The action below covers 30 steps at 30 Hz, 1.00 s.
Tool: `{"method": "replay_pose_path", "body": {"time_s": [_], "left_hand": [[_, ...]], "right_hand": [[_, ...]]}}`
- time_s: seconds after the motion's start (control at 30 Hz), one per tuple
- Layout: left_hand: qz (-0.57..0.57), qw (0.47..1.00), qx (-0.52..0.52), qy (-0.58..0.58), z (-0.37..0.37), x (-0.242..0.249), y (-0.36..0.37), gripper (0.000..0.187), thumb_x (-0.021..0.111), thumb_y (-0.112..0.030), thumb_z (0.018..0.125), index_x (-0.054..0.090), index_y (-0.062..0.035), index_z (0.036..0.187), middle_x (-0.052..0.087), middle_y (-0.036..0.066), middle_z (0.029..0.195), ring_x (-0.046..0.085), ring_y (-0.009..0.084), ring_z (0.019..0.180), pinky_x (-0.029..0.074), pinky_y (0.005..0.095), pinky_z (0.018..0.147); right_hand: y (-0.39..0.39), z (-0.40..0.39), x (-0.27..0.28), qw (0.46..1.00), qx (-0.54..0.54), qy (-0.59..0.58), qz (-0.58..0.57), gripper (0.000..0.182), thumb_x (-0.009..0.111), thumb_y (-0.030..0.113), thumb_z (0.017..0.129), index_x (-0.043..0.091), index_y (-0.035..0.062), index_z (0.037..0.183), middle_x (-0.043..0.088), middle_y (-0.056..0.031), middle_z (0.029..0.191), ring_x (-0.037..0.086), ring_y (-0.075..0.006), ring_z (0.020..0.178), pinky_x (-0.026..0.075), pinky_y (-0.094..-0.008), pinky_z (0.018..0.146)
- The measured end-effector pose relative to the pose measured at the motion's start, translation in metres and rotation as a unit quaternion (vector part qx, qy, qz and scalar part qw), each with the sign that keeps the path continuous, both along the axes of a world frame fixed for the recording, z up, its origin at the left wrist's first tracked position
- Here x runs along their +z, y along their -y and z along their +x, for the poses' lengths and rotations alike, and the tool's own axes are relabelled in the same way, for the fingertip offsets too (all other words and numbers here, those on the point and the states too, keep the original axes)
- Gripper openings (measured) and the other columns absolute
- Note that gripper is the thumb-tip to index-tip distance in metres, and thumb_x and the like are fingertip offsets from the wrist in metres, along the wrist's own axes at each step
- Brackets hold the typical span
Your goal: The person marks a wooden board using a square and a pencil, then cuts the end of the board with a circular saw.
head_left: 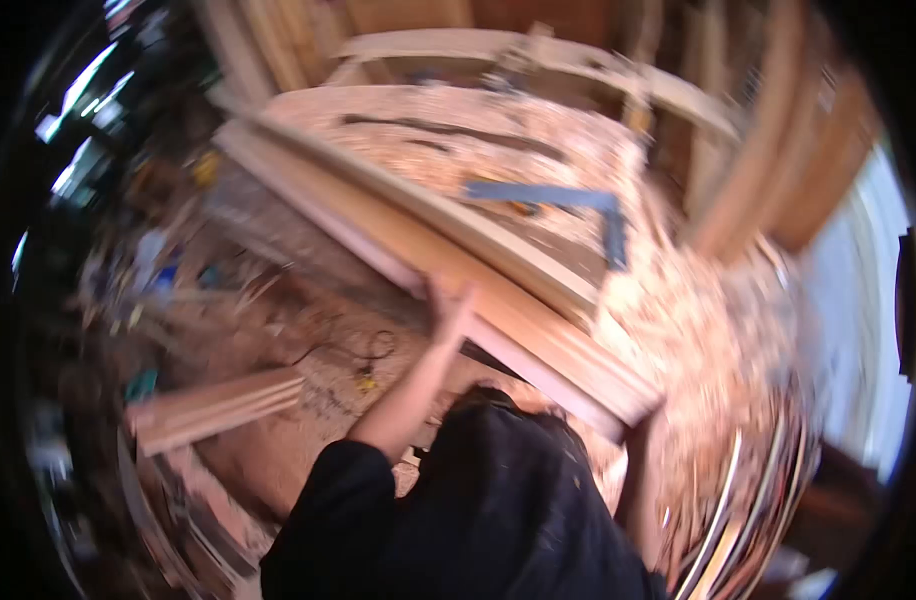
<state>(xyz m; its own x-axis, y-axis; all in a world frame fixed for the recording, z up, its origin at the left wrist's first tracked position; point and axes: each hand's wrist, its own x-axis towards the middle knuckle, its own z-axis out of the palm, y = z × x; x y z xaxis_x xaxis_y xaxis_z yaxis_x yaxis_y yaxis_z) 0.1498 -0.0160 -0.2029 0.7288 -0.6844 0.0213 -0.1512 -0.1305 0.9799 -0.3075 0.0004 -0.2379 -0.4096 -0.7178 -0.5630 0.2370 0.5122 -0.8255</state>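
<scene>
A long wooden board (378, 222) with a grooved profile at its near end slants across the view from upper left to lower right. My left hand (448, 308) grips its near edge around the middle, thumb on the upper side. At the lower right end, my right hand (646, 420) holds the board's corner; motion blur smears its fingers. Just behind lies a second, paler wooden strip (478, 232), roughly parallel to the board. Beyond that strip, a blue-grey framing square (548, 194) rests among wood shavings.
Wood shavings (698, 340) cover much of the work surface. A short stack of grooved wood pieces (218, 408) sits at lower left. A curved wooden piece (568, 62) spans the back, and upright planks (768, 150) stand at right. Thin strips (723, 520) lie at lower right.
</scene>
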Motion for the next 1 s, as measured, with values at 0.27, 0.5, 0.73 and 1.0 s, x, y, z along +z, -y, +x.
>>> {"method": "replay_pose_path", "body": {"time_s": [0.27, 0.5, 0.73, 1.0], "left_hand": [[0.065, 0.962, -0.056, 0.258, 0.034, 0.001, -0.013, 0.064, 0.084, -0.029, 0.086, 0.056, 0.0044, 0.133, 0.047, 0.028, 0.145, 0.042, 0.0424, 0.139, 0.032, 0.0518, 0.118], [0.136, 0.926, -0.114, 0.332, 0.036, 0.010, -0.012, 0.068, 0.083, -0.034, 0.085, 0.057, -0.0016, 0.138, 0.039, 0.030, 0.156, 0.035, 0.0452, 0.146, 0.028, 0.0522, 0.120], [0.216, 0.874, -0.111, 0.421, 0.056, 0.026, -0.021, 0.064, 0.078, -0.040, 0.089, 0.057, -0.0125, 0.142, 0.038, 0.023, 0.160, 0.033, 0.0431, 0.148, 0.026, 0.0584, 0.118], [0.142, 0.787, -0.332, 0.500, 0.059, 0.062, 0.019, 0.038, 0.071, -0.037, 0.095, 0.071, -0.0099, 0.122, 0.065, 0.014, 0.136, 0.052, 0.0373, 0.134, 0.035, 0.0519, 0.113]], "right_hand": [[-0.013, 0.004, 0.054, 0.997, 0.038, 0.051, 0.045, 0.058, 0.052, 0.056, 0.104, 0.066, 0.0027, 0.124, 0.071, -0.0125, 0.109, 0.070, -0.0232, 0.094, 0.059, -0.0421, 0.078], [-0.029, 0.006, 0.052, 0.996, 0.079, 0.004, 0.047, 0.063, 0.051, 0.055, 0.105, 0.073, -0.0032, 0.111, 0.063, -0.0050, 0.084, 0.051, -0.0138, 0.070, 0.048, -0.0339, 0.067], [-0.073, 0.014, 0.038, 0.995, 0.071, 0.048, 0.050, 0.057, 0.046, 0.051, 0.109, 0.068, -0.0013, 0.118, 0.070, -0.0074, 0.096, 0.064, -0.0150, 0.080, 0.053, -0.0312, 0.070], [-0.078, 0.052, 0.074, 0.963, 0.080, -0.255, 0.040, 0.058, 0.056, 0.053, 0.103, 0.071, -0.0031, 0.105, 0.067, -0.0245, 0.082, 0.060, -0.0269, 0.074, 0.051, -0.0386, 0.074]]}}
